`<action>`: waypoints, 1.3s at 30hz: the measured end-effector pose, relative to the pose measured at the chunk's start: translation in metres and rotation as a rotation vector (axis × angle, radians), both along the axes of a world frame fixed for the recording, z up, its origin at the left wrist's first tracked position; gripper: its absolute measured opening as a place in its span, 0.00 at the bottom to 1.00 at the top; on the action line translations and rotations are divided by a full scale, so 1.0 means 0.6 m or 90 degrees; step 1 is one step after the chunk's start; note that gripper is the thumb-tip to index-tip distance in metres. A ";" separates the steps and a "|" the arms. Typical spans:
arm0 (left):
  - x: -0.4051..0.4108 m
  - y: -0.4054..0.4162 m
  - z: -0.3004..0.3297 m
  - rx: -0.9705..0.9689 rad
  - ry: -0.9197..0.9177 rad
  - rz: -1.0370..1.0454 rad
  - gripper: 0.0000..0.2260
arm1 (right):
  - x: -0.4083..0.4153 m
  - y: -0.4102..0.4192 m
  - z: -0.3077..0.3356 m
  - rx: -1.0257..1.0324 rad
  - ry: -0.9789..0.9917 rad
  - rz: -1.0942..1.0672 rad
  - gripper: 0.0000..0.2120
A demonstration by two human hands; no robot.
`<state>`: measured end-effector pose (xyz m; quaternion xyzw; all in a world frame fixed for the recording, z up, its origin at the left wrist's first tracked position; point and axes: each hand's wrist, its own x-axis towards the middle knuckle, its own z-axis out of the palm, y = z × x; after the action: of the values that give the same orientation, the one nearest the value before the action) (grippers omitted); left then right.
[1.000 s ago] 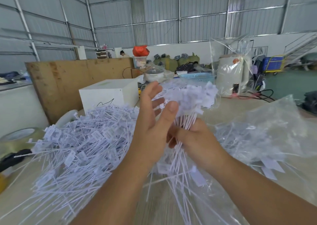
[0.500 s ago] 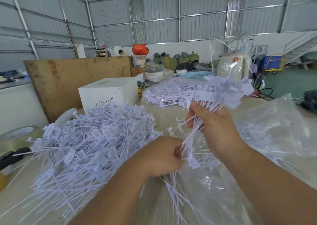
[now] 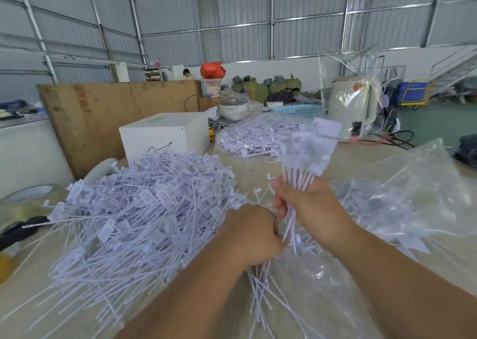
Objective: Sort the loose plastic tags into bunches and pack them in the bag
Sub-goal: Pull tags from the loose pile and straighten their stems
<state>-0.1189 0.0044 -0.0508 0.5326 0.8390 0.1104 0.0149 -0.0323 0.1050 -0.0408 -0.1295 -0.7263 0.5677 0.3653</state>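
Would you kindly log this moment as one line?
right hand: grips tag bunch upright | left hand: curled around bunch tails | loose tag pile: left | clear bag: right

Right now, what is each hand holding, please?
Left hand: closed around the tails of some tags.
Right hand: gripping an upright bunch of tags.

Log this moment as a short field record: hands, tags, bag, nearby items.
right hand: right hand grips a raised bunch of tags, heads up
left hand: left hand curled around loose stems below the bunch
loose pile: big heap of tags on the table, left of the hands
bag: clear plastic bag lies at right, some tags inside
far bag: second bag of tags behind
other items: white box, tape roll
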 end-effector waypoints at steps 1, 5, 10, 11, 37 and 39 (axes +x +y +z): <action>0.000 0.000 -0.001 -0.011 0.009 -0.005 0.16 | -0.002 -0.001 -0.004 0.003 -0.017 0.009 0.17; -0.014 -0.006 0.002 0.013 -0.022 0.012 0.13 | -0.002 0.002 0.017 -0.026 0.055 -0.021 0.15; -0.020 -0.006 0.006 0.031 0.056 0.083 0.14 | 0.004 0.022 0.055 -0.127 0.205 -0.103 0.15; -0.020 -0.004 0.005 0.033 0.060 0.099 0.16 | 0.003 0.025 0.057 -0.157 0.204 -0.095 0.11; -0.025 0.005 -0.006 0.100 0.044 0.115 0.06 | -0.021 0.041 -0.032 -0.234 -0.388 -0.008 0.07; -0.029 0.004 -0.007 0.147 0.008 0.124 0.07 | -0.022 0.043 -0.033 -0.240 -0.386 -0.001 0.08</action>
<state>-0.1366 0.0067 -0.0551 0.4475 0.8684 0.2041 -0.0623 -0.0456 0.1309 -0.0604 -0.3580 -0.6840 0.6272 0.1033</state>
